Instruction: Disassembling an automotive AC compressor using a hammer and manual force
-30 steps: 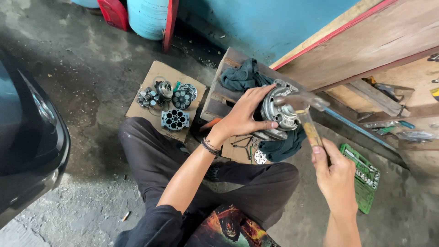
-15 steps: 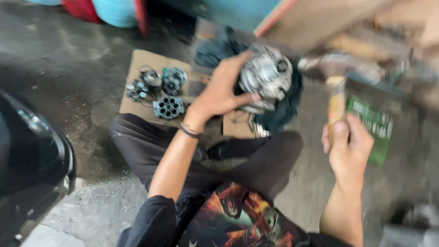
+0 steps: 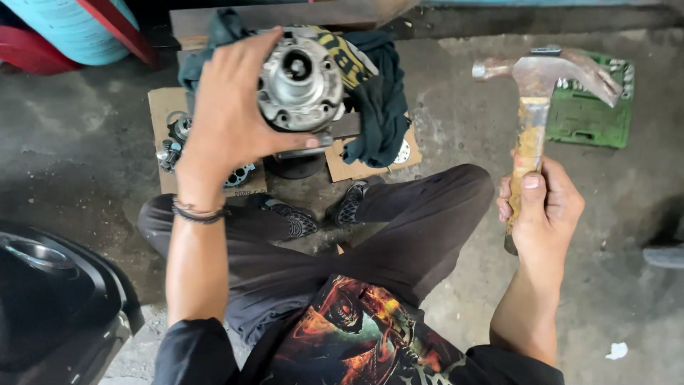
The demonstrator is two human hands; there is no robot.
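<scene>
The left hand point(image 3: 228, 121) grips the round grey metal housing point(image 3: 299, 80) raised off the dark cloth point(image 3: 381, 107), small removed parts point(image 3: 174, 142) lying beside it, while right-hand fingers point(image 3: 531, 187) clench a rusty claw hammer point(image 3: 538, 78), poised apart.

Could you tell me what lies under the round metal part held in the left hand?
Beneath the round metal part is a dark teal cloth on a wooden block and cardboard. Whatever lies directly behind the part and the left hand is covered.
</scene>
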